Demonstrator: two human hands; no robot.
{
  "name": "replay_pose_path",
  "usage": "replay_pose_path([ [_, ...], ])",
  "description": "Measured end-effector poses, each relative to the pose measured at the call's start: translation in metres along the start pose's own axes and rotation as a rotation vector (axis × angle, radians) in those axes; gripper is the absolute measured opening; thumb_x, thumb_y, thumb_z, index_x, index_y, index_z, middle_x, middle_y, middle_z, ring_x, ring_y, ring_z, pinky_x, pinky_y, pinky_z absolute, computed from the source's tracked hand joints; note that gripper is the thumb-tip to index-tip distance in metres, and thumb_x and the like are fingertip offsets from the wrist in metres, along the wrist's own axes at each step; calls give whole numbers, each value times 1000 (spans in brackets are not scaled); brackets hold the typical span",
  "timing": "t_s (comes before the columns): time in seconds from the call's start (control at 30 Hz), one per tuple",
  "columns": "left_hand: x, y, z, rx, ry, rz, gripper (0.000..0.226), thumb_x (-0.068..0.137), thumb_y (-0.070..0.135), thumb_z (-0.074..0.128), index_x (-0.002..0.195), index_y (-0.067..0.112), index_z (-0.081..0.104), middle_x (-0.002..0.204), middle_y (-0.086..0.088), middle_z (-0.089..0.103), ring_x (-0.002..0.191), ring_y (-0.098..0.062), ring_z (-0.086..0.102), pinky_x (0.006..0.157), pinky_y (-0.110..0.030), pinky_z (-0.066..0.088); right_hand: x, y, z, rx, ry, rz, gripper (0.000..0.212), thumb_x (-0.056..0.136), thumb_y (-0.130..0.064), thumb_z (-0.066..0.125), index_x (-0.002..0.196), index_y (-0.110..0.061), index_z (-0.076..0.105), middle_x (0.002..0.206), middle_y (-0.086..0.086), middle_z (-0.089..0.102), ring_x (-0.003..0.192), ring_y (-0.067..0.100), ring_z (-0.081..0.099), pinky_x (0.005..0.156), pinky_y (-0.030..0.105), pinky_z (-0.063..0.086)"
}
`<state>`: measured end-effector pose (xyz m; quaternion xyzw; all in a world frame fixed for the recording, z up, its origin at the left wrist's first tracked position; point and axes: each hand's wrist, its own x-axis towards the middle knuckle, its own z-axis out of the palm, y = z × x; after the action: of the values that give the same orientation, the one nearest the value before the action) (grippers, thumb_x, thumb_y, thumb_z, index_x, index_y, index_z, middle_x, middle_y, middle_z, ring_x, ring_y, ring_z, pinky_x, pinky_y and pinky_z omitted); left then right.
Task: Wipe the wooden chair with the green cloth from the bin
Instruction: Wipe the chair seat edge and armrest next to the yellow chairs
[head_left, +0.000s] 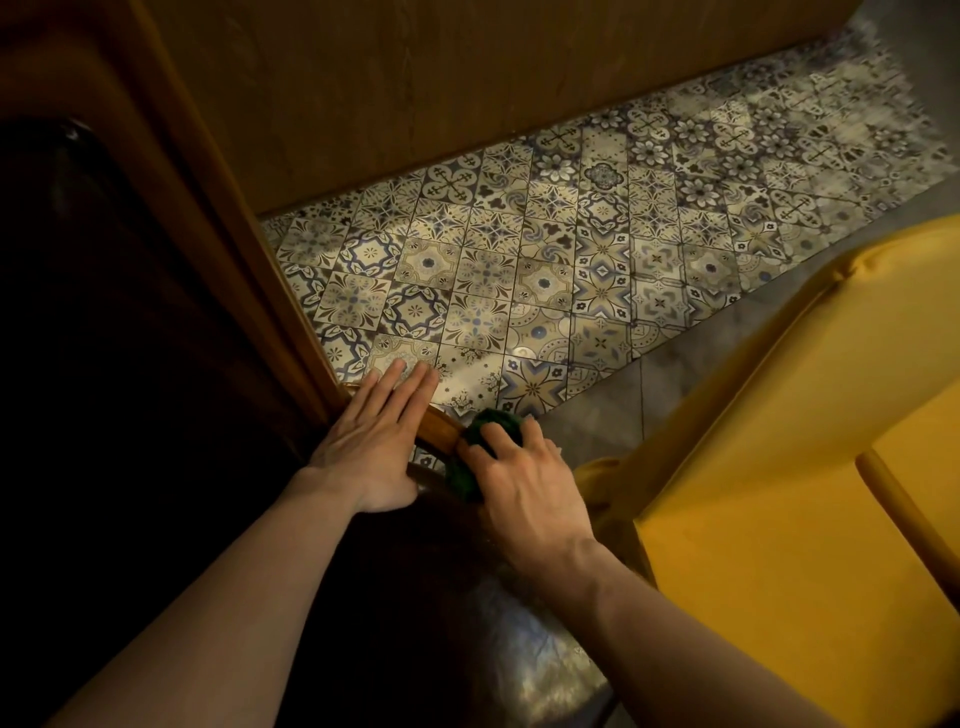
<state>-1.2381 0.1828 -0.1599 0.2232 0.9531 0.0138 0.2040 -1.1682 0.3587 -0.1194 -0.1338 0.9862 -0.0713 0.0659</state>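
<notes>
Pressing the green cloth (485, 441) against the wooden chair (439, 426), right hand (530, 499) clenched; left hand (374, 441) flat, released.

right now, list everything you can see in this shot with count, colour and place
cloth: one, dark green, bunched on the curved wooden rail under the right hand
chair rail: one, brown wood, curved, centre of view between the two hands
tiled floor: one, cream and blue patterned tiles, across the middle
grey floor: one strip, plain grey, right of the tiles
wood panel: one, brown, along the top
dark wooden furniture: one, very dark, left side, detail too dim to tell
yellow fabric: one, mustard yellow, draped at right
left hand: one, flat, fingers extended, resting on the rail
right hand: one, pressing the cloth onto the rail
</notes>
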Motion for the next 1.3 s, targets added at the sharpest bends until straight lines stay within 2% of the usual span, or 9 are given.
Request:
replay_pose_path([
  [0.17, 1, 1, -1, -5, -19, -6, 133, 78, 43, 73, 148, 24, -37, 158, 4, -40, 142, -17, -41, 120, -42, -18, -15, 7, -6, -45, -61, -29, 30, 93, -18, 53, 122, -16, 60, 115, 5, 54, 101, 33, 46, 76, 41, 45],
  [0.4, 2, 2, -3, 4, -60, -27, 132, 79, 40, 73, 148, 24, -37, 157, 3, -42, 141, -19, -43, 119, -43, -20, -28, 16, -22, -124, -165, -43, 23, 94, -15, 49, 114, -13, 61, 114, 7, 54, 103, 34, 46, 76, 41, 43],
  [0.6, 3, 3, -5, 6, -93, -37, 131, 79, 37, 72, 148, 24, -38, 155, 3, -44, 139, -20, -45, 115, -40, -26, -38, 27, -42, -183, -264, 1, 23, 94, -18, 54, 115, -14, 61, 117, 6, 56, 106, 34, 46, 80, 41, 45],
  [0.77, 0, 7, -10, -63, -92, -40, 124, 82, 36, 69, 150, 24, -34, 157, 4, -40, 141, -16, -41, 117, -37, -24, -57, 46, -60, -55, -170, 133, 32, 85, -30, 64, 117, -25, 59, 119, -2, 55, 106, 28, 49, 74, 37, 49],
  [0.9, -17, 25, -12, -203, 8, 23, 121, 84, 40, 72, 154, 28, -27, 164, 7, -28, 147, -12, -30, 120, -35, -16, -67, 59, -81, 177, -56, 266, 36, 82, -28, 67, 117, -27, 61, 115, -3, 60, 101, 25, 57, 78, 36, 51],
  [1.0, -32, 47, -15, -381, 77, 49, 118, 82, 40, 74, 156, 38, -18, 169, 8, -4, 152, -13, -8, 116, -35, -9, -68, 62, -91, 335, -33, 341, 35, 83, -27, 69, 117, -25, 62, 113, 0, 64, 100, 24, 60, 82, 43, 54],
  [1.1, -46, 73, -34, -476, 113, 117, 115, 79, 48, 76, 155, 47, -10, 166, 7, 19, 151, -18, 17, 119, -40, 13, -71, 60, -105, 472, -6, 424, 34, 84, -30, 69, 116, -25, 60, 113, 3, 67, 100, 26, 62, 84, 47, 54],
  [1.17, -54, 91, -52, -538, 120, 195, 115, 75, 52, 79, 154, 54, -5, 164, 10, 25, 148, -18, 26, 119, -41, 24, -73, 55, -115, 552, 13, 473, 34, 84, -31, 70, 115, -26, 57, 111, 4, 67, 100, 28, 62, 84, 48, 55],
  [1.3, -64, 110, -83, -524, 166, 305, 114, 71, 48, 83, 152, 59, 2, 158, 13, 36, 142, -15, 34, 112, -31, 24, -75, 44, -133, 672, 86, 500, 33, 81, -30, 73, 106, -30, 51, 102, 0, 65, 94, 27, 64, 79, 43, 56],
])
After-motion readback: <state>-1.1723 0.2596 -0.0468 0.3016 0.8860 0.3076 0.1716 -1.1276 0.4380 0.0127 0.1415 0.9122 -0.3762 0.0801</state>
